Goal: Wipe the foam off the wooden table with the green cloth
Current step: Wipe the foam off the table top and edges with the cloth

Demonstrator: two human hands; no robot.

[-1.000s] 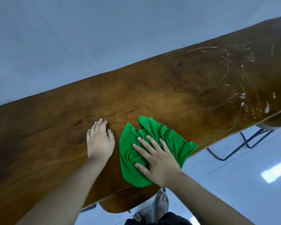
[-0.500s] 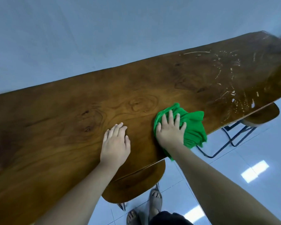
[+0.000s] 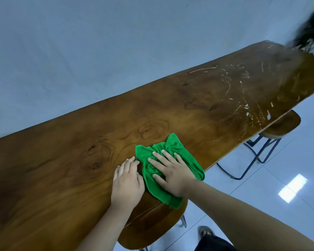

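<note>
The green cloth [image 3: 168, 171] lies bunched on the near edge of the wooden table [image 3: 65, 160], roughly at the middle of its length, one corner hanging over the edge. The right hand [image 3: 172, 173] lies flat on top of it, fingers spread and pressing the cloth to the wood, not pinching it. The left hand [image 3: 127, 183] rests palm down on bare wood just to the left, fingers together, its fingertips touching the cloth's left border; it holds nothing.

The wood around and to the left of the hands shows plain grain with no white marks, so that stretch looks done or never soiled. The foam [image 3: 243, 105] is well apart from the cloth, toward the far right end: thin white streaks, arcs and dots spread across the tabletop, thickest near the right near edge above a wooden stool [image 3: 283, 124]. A blurred plant [image 3: 312, 35] sits at that far corner.

Judging by this, most of the wiping is left; the whole foamy patch is untouched by the cloth.
</note>
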